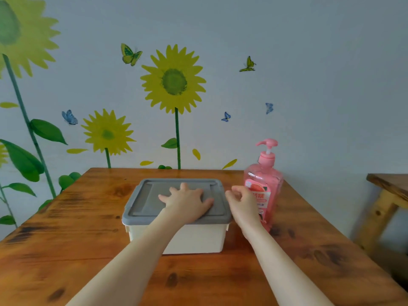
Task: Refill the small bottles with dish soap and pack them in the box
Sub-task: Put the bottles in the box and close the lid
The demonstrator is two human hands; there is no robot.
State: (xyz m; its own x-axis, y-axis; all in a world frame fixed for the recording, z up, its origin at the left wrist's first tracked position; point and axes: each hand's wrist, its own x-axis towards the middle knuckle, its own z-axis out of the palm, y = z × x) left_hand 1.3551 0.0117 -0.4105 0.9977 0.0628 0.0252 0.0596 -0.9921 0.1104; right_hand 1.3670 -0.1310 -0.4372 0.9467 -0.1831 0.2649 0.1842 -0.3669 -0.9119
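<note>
Wooden tabletop (77, 250) carries a cream box (198, 239), grey lid (152, 195) on. Left hand (187, 200) lies flat on the lid, fingers spread; right hand (241, 203) curls at the lid's right rim, grip unclear. Pink dish soap bottle (263, 184) stands just beyond. No small bottles show, so refilling and packing appear unstarted.

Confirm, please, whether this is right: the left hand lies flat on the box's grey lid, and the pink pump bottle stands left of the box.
No: the head view shows the pink pump bottle right of the box, not left. The left hand is flat on the grey lid.
</note>
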